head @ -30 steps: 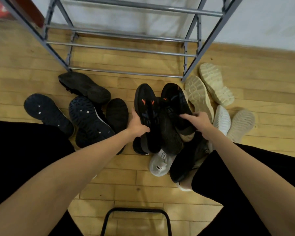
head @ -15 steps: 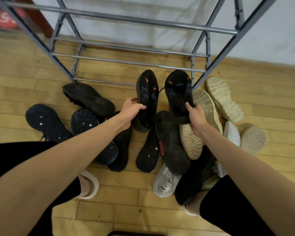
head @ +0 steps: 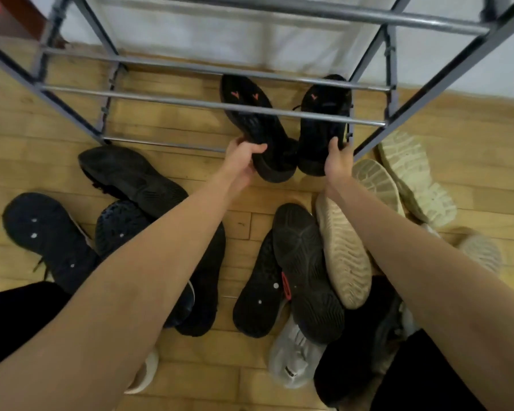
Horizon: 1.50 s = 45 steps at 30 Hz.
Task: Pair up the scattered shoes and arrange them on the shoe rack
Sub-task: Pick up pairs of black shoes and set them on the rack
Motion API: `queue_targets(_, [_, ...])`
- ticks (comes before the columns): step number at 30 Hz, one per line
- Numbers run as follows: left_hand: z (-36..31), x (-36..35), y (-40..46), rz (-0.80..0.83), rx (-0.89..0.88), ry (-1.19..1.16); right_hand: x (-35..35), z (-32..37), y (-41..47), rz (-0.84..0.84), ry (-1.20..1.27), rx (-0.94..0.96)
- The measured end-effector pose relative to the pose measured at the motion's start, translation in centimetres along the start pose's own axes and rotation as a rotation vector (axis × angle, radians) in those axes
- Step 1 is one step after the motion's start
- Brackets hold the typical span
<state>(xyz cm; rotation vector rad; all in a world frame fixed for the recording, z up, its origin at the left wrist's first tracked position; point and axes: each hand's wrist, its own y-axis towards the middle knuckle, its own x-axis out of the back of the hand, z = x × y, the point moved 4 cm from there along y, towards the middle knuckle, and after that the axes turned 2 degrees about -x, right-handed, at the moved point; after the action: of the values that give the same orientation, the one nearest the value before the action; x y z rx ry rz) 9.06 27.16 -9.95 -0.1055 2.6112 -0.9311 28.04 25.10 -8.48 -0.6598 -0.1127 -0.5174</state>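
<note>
My left hand [head: 244, 161] grips the heel of a black shoe with orange sole marks [head: 250, 120], sole tilted up. My right hand [head: 337, 163] holds its mate [head: 324, 126] by the heel. Both shoes reach in under the rails of the grey metal shoe rack [head: 208, 104] on its right side, toes pointing to the wall. Dark shoes lie sole-up on the floor to the left [head: 131, 176], [head: 45, 241]. Between my arms lie more dark shoes [head: 303, 268] and a beige one [head: 341, 256]. Cream shoes [head: 413, 176] lie right of the rack.
The rack stands against a white wall on a wooden floor [head: 161, 120]. Its tiers are pairs of thin bars with gaps between. A grey shoe [head: 294, 354] lies near my right leg. My black-clad knees fill the lower corners.
Both hands lifted the black pair off the pile and carried it forward. The shoes now sit under the rack's rails, farther from me than before. My head moved closer to the rack.
</note>
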Motion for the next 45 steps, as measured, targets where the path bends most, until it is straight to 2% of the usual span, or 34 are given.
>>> queue_targets(4, [-0.3, -1.3, 2.2, 0.064, -0.005, 0.028, -0.4, 1.1, 2.0, 0.01, -0.019, 0.001])
queue_targets(7, [0.0, -1.9, 3.3, 0.087, -0.013, 0.143, -0.2, 0.6, 1.9, 0.048, -0.108, 0.018])
queue_targets(10, [0.4, -1.9, 3.4, 0.049, -0.054, 0.352, 0.3, -0.6, 1.2, 0.079, -0.18, 0.098])
queue_targets(13, [0.7, -1.5, 1.8, -0.002, -0.137, 0.592, 1.2, -1.8, -0.4, 0.041, -0.259, 0.155])
queue_targets(17, [1.3, 0.1, -1.5, -0.018, -0.267, 0.797, 2.5, -3.2, -3.6, 0.048, -0.469, 0.246])
queue_targets(21, [2.8, 2.4, -5.5, 0.016, -0.232, 0.915, 3.8, -4.8, -7.3, 0.109, -0.7, 0.353])
queue_targets(27, [5.7, 5.4, -12.1, -0.042, -0.131, 0.949, 5.4, -7.1, -13.3, 0.27, -0.92, 0.448])
queue_targets(30, [7.8, 6.5, -15.1, 0.006, -0.075, 1.057, 6.1, -8.1, -15.1, 0.304, -0.999, 0.485])
queue_targets(36, [12.0, 7.1, -20.0, 0.142, 0.011, 1.3, 6.6, -10.8, -18.2, 0.327, -1.342, 0.49])
queue_targets(39, [13.5, 7.5, -20.8, 0.147, 0.079, 1.352, 6.5, -12.4, -19.7, 0.283, -1.554, 0.489])
queue_targets(45, [14.1, 8.2, -21.2, 0.15, 0.06, 1.355, 7.2, -15.6, -21.4, 0.137, -1.534, 0.218])
